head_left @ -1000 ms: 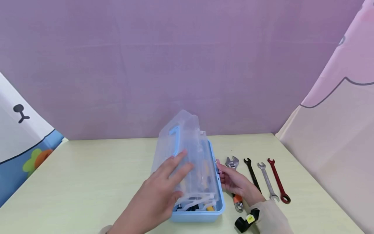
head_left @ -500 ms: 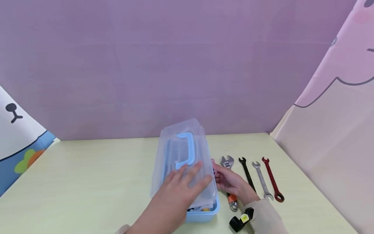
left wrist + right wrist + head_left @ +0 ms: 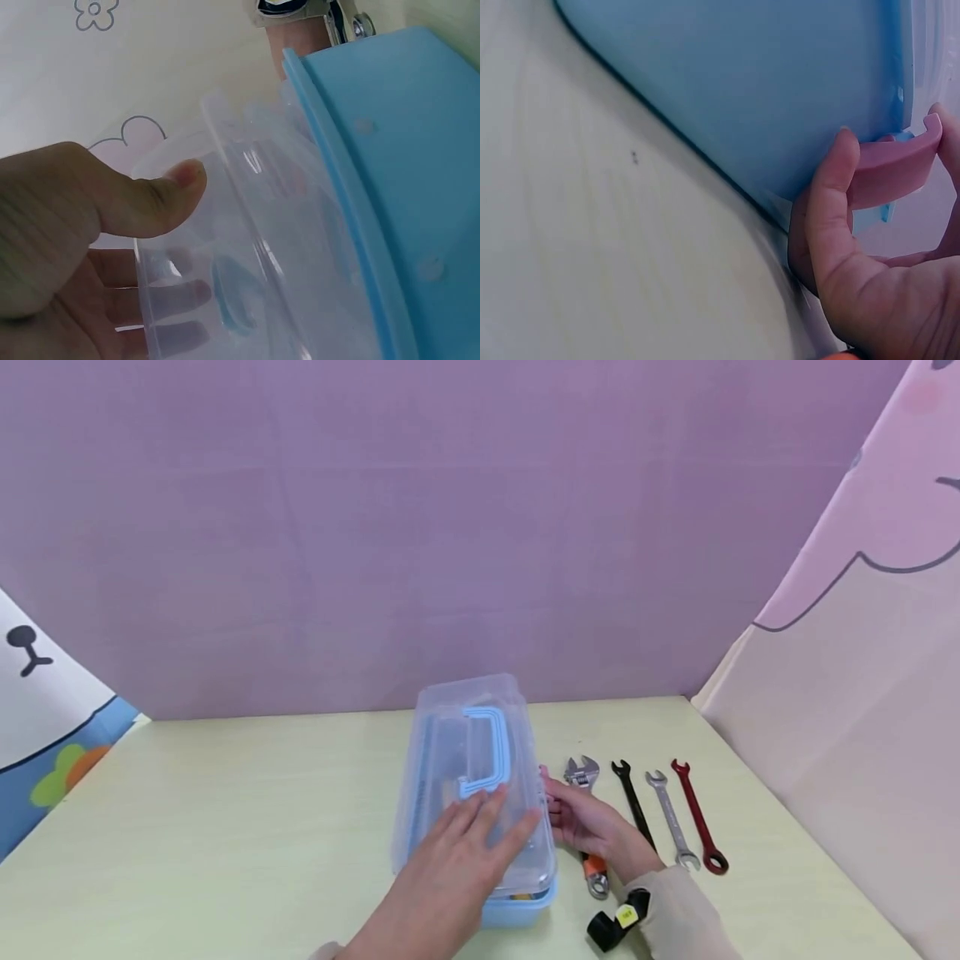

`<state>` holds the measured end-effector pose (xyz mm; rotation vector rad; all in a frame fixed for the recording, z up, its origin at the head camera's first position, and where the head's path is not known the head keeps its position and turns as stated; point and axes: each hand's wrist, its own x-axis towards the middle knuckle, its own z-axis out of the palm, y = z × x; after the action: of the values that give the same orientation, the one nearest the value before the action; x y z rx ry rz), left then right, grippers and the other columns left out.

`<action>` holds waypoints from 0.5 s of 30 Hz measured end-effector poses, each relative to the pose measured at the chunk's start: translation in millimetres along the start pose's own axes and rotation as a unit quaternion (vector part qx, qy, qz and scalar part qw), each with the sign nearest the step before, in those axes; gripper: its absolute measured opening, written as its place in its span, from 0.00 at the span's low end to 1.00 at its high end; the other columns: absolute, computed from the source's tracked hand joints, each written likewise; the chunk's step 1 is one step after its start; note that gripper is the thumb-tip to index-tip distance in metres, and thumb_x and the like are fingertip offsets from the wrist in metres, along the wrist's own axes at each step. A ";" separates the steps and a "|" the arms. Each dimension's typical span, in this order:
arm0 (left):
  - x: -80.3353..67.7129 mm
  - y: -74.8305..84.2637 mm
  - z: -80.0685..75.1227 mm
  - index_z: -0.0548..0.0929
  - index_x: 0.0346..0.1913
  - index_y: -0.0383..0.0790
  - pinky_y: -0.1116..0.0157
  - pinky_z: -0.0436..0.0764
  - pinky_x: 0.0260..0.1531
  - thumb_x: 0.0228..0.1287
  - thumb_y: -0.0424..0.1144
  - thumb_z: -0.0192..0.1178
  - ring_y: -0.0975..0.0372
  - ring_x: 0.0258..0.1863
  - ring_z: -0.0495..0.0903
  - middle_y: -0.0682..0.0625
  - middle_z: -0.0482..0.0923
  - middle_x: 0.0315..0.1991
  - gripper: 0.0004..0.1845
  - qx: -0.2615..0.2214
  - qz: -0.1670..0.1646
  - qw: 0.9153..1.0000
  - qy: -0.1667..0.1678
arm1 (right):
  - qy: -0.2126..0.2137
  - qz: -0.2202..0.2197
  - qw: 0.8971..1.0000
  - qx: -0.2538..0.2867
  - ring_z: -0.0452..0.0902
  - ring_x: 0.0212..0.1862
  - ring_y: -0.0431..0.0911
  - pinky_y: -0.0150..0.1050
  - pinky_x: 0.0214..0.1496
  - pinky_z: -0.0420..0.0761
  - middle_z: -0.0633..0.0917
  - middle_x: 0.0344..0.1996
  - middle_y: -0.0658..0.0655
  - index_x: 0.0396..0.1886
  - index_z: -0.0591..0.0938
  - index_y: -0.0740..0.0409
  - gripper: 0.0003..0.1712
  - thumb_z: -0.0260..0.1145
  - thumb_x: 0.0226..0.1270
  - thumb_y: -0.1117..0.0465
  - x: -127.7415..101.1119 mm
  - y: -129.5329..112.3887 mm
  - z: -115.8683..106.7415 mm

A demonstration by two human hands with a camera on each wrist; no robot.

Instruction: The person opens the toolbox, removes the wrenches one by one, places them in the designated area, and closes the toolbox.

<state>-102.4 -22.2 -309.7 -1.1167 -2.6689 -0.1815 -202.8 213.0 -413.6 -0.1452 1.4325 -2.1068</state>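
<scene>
A toolbox with a light blue base (image 3: 517, 916) and a clear lid (image 3: 435, 752) stands on the table, its blue handle (image 3: 501, 752) folded to the right. The lid lies nearly level over the base. My left hand (image 3: 453, 860) rests on the near part of the lid with fingers straight and spread; its thumb (image 3: 161, 202) lies by the lid's end wall. At the toolbox's right side my right hand (image 3: 596, 828) pinches a pink latch (image 3: 892, 172) between thumb and fingers. A little yellow shows inside near the front rim.
Right of the toolbox lie an adjustable wrench (image 3: 583, 772) with an orange handle part, a black wrench (image 3: 633, 797), a silver wrench (image 3: 672, 818) and a red wrench (image 3: 699, 817). A purple cloth (image 3: 420, 527) hangs behind the table.
The lid has swung down from a raised tilt onto the base, with my left hand moving right and down on it. My right hand stays at the pink latch.
</scene>
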 end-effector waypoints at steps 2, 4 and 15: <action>0.8 0.9 1.3 0.63 0.71 0.51 0.51 0.73 0.64 0.49 0.29 0.69 0.49 0.66 0.68 0.40 0.64 0.69 0.44 0.008 0.001 1.000 -0.002 | 0.004 0.002 1.000 0.000 0.81 0.42 0.41 0.35 0.50 0.85 0.85 0.37 0.50 0.45 0.79 0.50 0.11 0.53 0.74 0.52 -0.2 -0.7 -0.3; 1.5 2.2 3.1 0.63 0.71 0.49 0.51 0.72 0.65 0.49 0.28 0.69 0.48 0.67 0.67 0.40 0.63 0.70 0.44 0.012 -0.002 1.000 -0.011 | 0.008 0.004 1.000 -0.002 0.81 0.42 0.41 0.35 0.49 0.85 0.85 0.37 0.50 0.45 0.79 0.50 0.12 0.53 0.75 0.52 -0.1 -1.0 -0.7; 4.1 7.9 19.0 0.66 0.69 0.46 0.53 0.69 0.68 0.50 0.28 0.66 0.49 0.69 0.64 0.41 0.62 0.70 0.41 0.045 0.005 0.997 -0.055 | 0.004 0.003 1.000 -0.007 0.81 0.40 0.41 0.35 0.49 0.85 0.85 0.35 0.50 0.44 0.80 0.50 0.12 0.52 0.75 0.51 0.7 -0.5 -1.8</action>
<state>-102.9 -10.0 -326.7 -1.1433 -2.7365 0.0015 -204.4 214.3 -414.1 -0.1385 1.4501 -2.0948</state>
